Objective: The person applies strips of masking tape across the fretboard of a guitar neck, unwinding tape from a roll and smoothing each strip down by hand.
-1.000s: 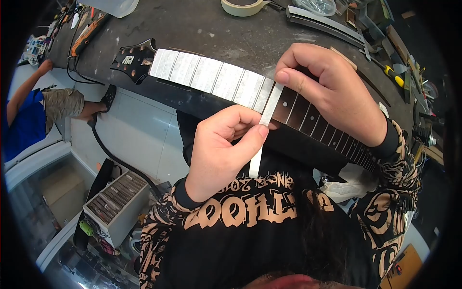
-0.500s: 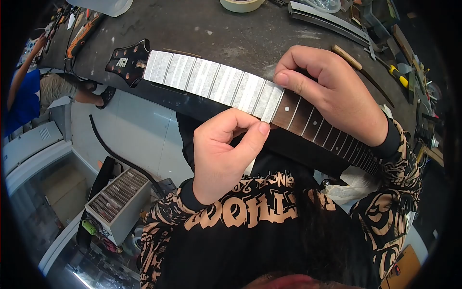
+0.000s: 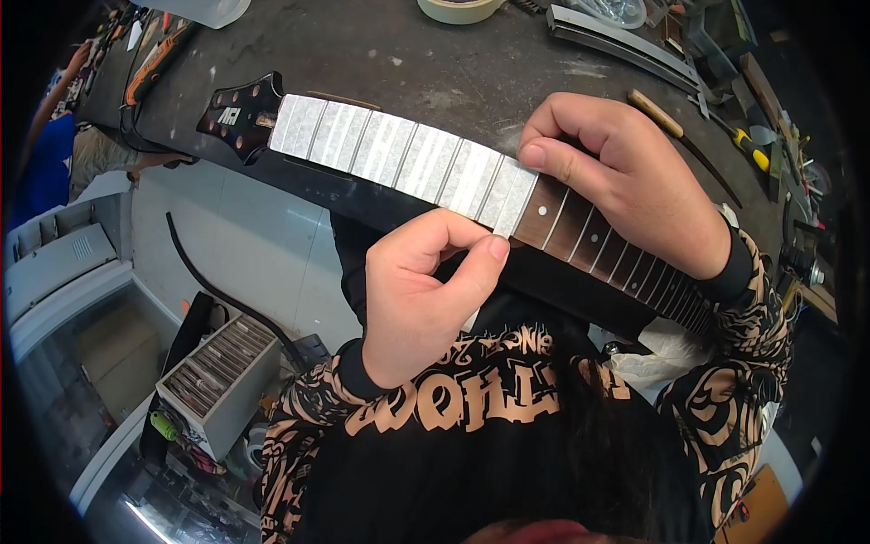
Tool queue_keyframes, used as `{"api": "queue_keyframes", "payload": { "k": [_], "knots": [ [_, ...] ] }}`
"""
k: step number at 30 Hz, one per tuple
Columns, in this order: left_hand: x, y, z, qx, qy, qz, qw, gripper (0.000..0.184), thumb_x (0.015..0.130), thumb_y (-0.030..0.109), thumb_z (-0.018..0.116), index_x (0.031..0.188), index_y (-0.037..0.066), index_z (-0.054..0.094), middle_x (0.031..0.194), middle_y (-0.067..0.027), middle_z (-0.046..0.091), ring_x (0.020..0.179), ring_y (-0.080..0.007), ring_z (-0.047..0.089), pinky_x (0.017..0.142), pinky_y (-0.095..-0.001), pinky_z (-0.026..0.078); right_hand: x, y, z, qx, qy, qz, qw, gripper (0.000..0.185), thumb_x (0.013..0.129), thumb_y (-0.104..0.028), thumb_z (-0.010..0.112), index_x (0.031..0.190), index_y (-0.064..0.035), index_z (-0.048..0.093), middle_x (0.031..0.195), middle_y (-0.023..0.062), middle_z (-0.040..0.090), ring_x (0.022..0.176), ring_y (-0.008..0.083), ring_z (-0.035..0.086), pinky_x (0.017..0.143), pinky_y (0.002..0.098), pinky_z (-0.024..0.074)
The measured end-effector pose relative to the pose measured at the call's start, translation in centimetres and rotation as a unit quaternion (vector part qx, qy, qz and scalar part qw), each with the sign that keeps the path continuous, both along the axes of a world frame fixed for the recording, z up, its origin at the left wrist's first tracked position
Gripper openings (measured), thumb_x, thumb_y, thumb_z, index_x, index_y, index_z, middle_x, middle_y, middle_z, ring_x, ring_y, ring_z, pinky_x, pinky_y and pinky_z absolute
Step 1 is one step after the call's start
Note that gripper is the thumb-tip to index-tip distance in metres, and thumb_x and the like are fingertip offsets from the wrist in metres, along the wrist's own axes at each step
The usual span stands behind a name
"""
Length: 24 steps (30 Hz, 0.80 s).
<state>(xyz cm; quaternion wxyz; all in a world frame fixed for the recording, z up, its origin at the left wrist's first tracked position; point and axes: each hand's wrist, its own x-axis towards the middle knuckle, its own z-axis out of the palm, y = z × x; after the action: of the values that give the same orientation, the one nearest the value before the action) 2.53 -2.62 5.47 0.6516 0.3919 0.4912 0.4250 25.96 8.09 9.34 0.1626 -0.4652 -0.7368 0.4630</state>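
Note:
A guitar neck with a dark fretboard (image 3: 564, 223) and a black headstock (image 3: 241, 118) lies slantwise across the bench edge. Strips of pale masking tape (image 3: 385, 150) cover the frets' gaps from the headstock end to about the middle. At the last strip's near end, my left hand (image 3: 435, 295) pinches the tape between thumb and forefinger. My right hand (image 3: 625, 177) has thumb and forefinger closed on the strip's far end, its other fingers curled. Bare wood with pale dot inlays and metal frets shows beyond the tape, partly under my right hand.
A tape roll (image 3: 460, 9) sits at the bench's far edge. Wooden-handled tool (image 3: 654, 112), yellow-handled screwdriver (image 3: 752, 152) and metal bars (image 3: 625, 50) lie to the right. A box of slotted pieces (image 3: 222, 381) stands lower left. Another person in blue (image 3: 45, 172) is at far left.
The last tape strip now looks flatter against the fretboard. Both hands keep nearly the same place at its ends. The other person's leg at the left has shifted.

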Motion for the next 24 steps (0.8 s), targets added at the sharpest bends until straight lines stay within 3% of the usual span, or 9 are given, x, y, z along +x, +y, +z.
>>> {"api": "queue_keyframes", "payload": {
  "k": [4, 12, 16, 21, 24],
  "knots": [
    [0.2, 0.1, -0.5, 0.043, 0.000, 0.003, 0.999, 0.008, 0.112, -0.001, 0.075, 0.105, -0.005, 0.075, 0.091, -0.0050, 0.079, 0.075, -0.0030, 0.067, 0.065, -0.0216, 0.052, 0.0, 0.1, 0.0, -0.007, -0.002, 0.006, 1.000, 0.023, 0.116, -0.019, 0.073, 0.110, 0.0027, 0.072, 0.096, 0.0021, 0.069, 0.091, 0.0100, 0.060, 0.083, 0.0298, 0.0519],
    [0.0, 0.1, -0.4, 0.053, 0.019, -0.016, 0.998, 0.007, 0.112, -0.002, 0.075, 0.105, -0.005, 0.075, 0.092, -0.0050, 0.079, 0.077, -0.0034, 0.068, 0.067, -0.0217, 0.053, 0.1, 0.2, -0.1, -0.023, -0.005, 0.005, 1.000, 0.024, 0.117, -0.022, 0.072, 0.110, 0.0016, 0.073, 0.097, -0.0003, 0.069, 0.092, 0.0080, 0.060, 0.083, 0.0285, 0.0520],
    [0.2, -0.1, -2.1, 0.098, 0.069, 0.006, 0.993, 0.009, 0.108, 0.003, 0.079, 0.103, -0.004, 0.078, 0.095, -0.0059, 0.082, 0.087, -0.0086, 0.072, 0.078, -0.0266, 0.056, 0.2, 0.2, -0.3, -0.075, 0.019, -0.008, 0.997, 0.027, 0.117, -0.025, 0.073, 0.112, 0.0010, 0.073, 0.098, -0.0017, 0.070, 0.093, 0.0063, 0.060, 0.084, 0.0274, 0.0520],
    [0.5, 0.1, -3.2, 0.118, 0.040, 0.011, 0.992, 0.012, 0.109, 0.007, 0.081, 0.106, -0.004, 0.079, 0.096, -0.0078, 0.083, 0.089, -0.0105, 0.075, 0.078, -0.0276, 0.058, 0.0, -0.2, -1.1, -0.140, 0.073, -0.061, 0.985, 0.026, 0.114, -0.026, 0.078, 0.114, 0.0002, 0.074, 0.098, -0.0021, 0.071, 0.094, 0.0056, 0.063, 0.083, 0.0283, 0.0527],
    [0.4, 0.4, -3.6, 0.132, 0.033, 0.005, 0.991, 0.014, 0.111, 0.009, 0.080, 0.107, -0.004, 0.079, 0.096, -0.0078, 0.084, 0.088, -0.0103, 0.076, 0.078, -0.0272, 0.059, -0.8, -1.6, 0.2, 0.101, -0.033, -0.091, 0.990, 0.021, 0.111, -0.020, 0.079, 0.114, -0.0002, 0.073, 0.099, 0.0022, 0.074, 0.095, 0.0115, 0.068, 0.083, 0.0329, 0.0545]
  ]
}}
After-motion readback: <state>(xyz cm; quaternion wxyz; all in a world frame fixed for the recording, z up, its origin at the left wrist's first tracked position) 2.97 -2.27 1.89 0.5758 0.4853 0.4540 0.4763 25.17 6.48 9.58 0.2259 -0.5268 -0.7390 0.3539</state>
